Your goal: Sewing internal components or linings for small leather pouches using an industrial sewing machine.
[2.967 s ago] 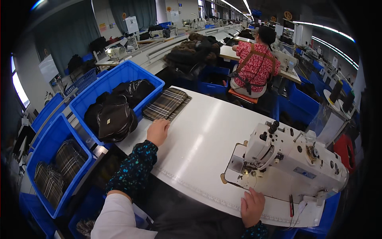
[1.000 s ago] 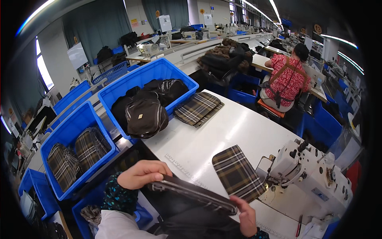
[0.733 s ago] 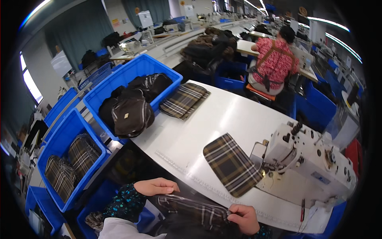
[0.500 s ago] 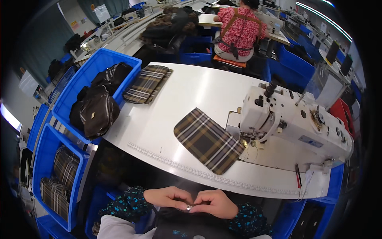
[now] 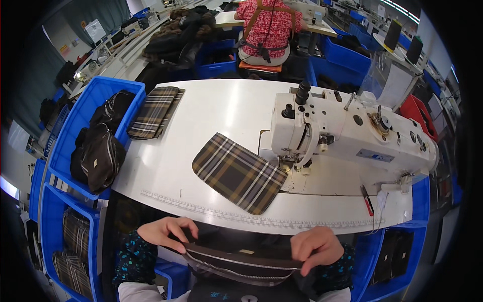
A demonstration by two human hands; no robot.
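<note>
My left hand (image 5: pixel 166 234) and my right hand (image 5: pixel 317 249) grip opposite ends of a dark brown zippered bag piece (image 5: pixel 241 267), stretched between them below the table edge. Its open top shows two rows of metal zipper and a small pale label inside. A plaid fabric flap (image 5: pixel 239 171) lies flat on the white table (image 5: pixel 211 108), its right corner beside the needle area of the white sewing machine (image 5: pixel 352 131). Red-handled thread snips (image 5: pixel 367 200) lie below the machine on the right.
Blue bins (image 5: pixel 63 166) at left hold brown bags (image 5: pixel 100 156) and plaid pieces (image 5: pixel 73 272); more bins (image 5: pixel 402 267) stand at lower right. Folded plaid fabric (image 5: pixel 156 110) lies at the table's back left. A co-worker (image 5: pixel 264 32) sits ahead. Thread cones (image 5: pixel 392 35) stand at back right.
Since three seconds ago the plaid flap has appeared on the table and both hands have taken hold of the bag piece. In the last half second they moved apart, and the view shifted.
</note>
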